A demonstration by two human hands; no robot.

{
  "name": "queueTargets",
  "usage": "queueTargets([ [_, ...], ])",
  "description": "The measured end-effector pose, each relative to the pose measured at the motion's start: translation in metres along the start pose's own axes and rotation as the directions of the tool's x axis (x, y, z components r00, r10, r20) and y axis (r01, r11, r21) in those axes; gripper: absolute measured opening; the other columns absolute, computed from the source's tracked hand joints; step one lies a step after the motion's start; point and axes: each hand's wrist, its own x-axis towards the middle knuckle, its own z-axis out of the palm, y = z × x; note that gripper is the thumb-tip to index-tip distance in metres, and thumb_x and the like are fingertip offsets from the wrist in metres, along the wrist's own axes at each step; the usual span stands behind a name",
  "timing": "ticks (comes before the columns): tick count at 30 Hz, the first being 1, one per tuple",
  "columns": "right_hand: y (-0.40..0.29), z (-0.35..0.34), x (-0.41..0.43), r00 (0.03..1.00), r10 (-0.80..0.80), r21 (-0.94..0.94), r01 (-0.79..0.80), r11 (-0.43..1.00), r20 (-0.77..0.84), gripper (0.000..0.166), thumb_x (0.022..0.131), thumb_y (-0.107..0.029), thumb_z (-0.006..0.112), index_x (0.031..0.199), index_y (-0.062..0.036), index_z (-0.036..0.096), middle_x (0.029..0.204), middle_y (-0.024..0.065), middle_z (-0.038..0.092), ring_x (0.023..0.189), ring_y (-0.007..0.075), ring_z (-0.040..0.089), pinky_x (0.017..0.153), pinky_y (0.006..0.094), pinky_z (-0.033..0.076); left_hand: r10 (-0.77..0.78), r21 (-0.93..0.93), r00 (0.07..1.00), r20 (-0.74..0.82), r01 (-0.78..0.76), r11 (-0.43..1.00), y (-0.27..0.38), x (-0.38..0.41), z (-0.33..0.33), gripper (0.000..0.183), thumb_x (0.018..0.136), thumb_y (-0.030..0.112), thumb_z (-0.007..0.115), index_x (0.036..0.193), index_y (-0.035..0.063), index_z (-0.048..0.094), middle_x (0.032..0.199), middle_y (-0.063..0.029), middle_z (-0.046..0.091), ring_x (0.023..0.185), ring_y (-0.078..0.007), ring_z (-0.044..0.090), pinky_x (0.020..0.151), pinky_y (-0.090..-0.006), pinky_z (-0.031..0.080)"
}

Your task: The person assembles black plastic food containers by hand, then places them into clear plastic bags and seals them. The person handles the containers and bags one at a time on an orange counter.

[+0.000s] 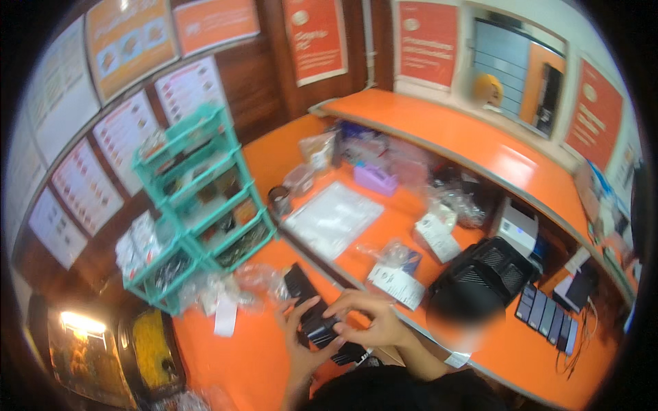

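Observation:
Between my two hands is a long black plastic container (309, 303) with a glossy surface, tilted over the orange counter. My left hand (299, 334) grips its near end from the left, thumb at the near edge and fingers along the side. From the right, my right hand (367, 321) has its fingertips and thumb on the container's top. Below it, more black pieces (350, 354) show partly behind the hands. What the container holds cannot be told from the blurred view.
A green plastic rack (205, 190) stands left, beside plastic bags (216, 293). Ahead lie a white sheet (334, 218) and a purple holder (375, 180). To the right are a black tray (488, 267), several phones (547, 318) and a person's blurred head near the counter edge.

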Motion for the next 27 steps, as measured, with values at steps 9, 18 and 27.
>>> queueTargets([
  [9,-0.009,0.001,-0.005,0.998,-0.019,-0.113,0.012,0.993,-0.057,0.023,0.080,0.000,0.068,0.103,-0.0019,0.070,0.095,0.0090,0.066,0.081,0.0179,0.062,0.072,0.0295,0.050,0.000,-0.125,1.000,0.000,0.000,0.992,-0.014,0.001,0.004,0.075,0.057,0.023,0.087,0.124,0.0064,0.058,0.121,-0.0136,0.037,0.120,-0.0289,0.038,0.103,-0.0413,0.032],
  [18,-0.011,0.021,-0.014,0.953,0.238,-0.125,-0.264,0.956,-0.190,0.015,0.088,-0.008,0.067,0.100,-0.0010,0.064,0.093,0.0074,0.063,0.081,0.0133,0.059,0.071,0.0283,0.049,-0.003,0.019,0.999,-0.051,0.004,1.000,-0.016,-0.007,0.010,0.076,0.057,0.023,0.085,0.124,0.0071,0.054,0.123,-0.0157,0.038,0.120,-0.0325,0.041,0.103,-0.0453,0.033],
  [27,-0.063,-0.020,-0.042,0.729,0.019,-0.248,-0.257,0.934,-0.684,0.008,0.092,0.000,0.054,0.095,0.0005,0.061,0.088,0.0074,0.062,0.083,0.0145,0.059,0.076,0.0283,0.046,-0.248,-0.505,0.941,-0.232,0.101,0.857,-0.016,-0.010,-0.025,0.085,0.071,0.042,0.076,0.137,0.0034,0.039,0.127,-0.0162,0.046,0.116,-0.0311,0.049,0.097,-0.0404,0.043],
])
